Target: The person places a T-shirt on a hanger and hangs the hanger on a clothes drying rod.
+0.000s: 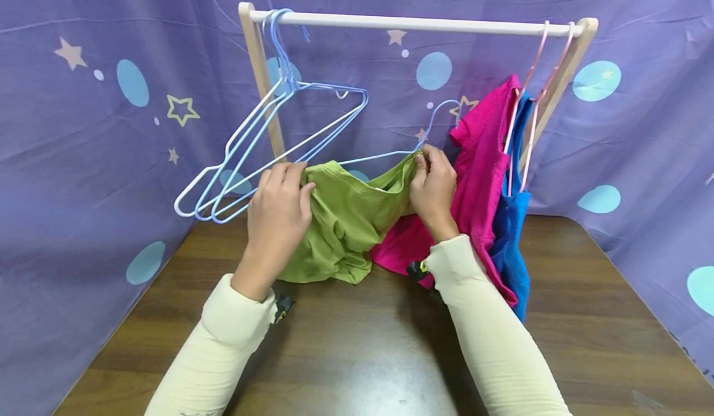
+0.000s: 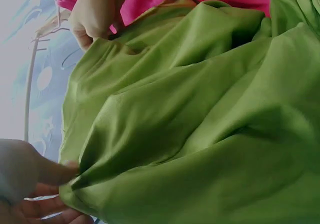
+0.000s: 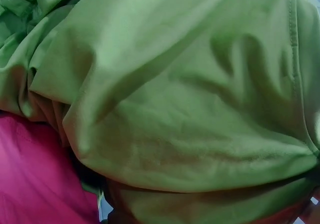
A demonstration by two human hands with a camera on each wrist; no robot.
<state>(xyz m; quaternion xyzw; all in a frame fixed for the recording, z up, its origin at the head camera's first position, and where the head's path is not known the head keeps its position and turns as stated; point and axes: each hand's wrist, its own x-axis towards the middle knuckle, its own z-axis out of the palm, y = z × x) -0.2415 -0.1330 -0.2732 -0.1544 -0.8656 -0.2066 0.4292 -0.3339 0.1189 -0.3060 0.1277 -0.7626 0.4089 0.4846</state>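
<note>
A lime-green shirt (image 1: 351,217) hangs in folds between my two hands, its neck opening uppermost. My left hand (image 1: 279,208) pinches its left upper edge, thumb in front; the left wrist view shows that thumb (image 2: 55,173) against the cloth. At the right upper edge, my right hand (image 1: 434,183) pinches the fabric close to a light blue wire hanger (image 1: 379,156). The hanger's hook rises free above that hand, below the rail, and part of its frame is hidden behind the shirt. Whether my right fingers also hold the wire, I cannot tell. Green cloth (image 3: 190,94) fills most of the right wrist view.
A rack with a white rail (image 1: 413,23) stands at the back of the wooden table (image 1: 357,341). Several blue and white hangers (image 1: 290,93) hang at its left end. A pink shirt (image 1: 476,174) and a blue garment (image 1: 513,242) hang at the right on pink hangers (image 1: 534,118).
</note>
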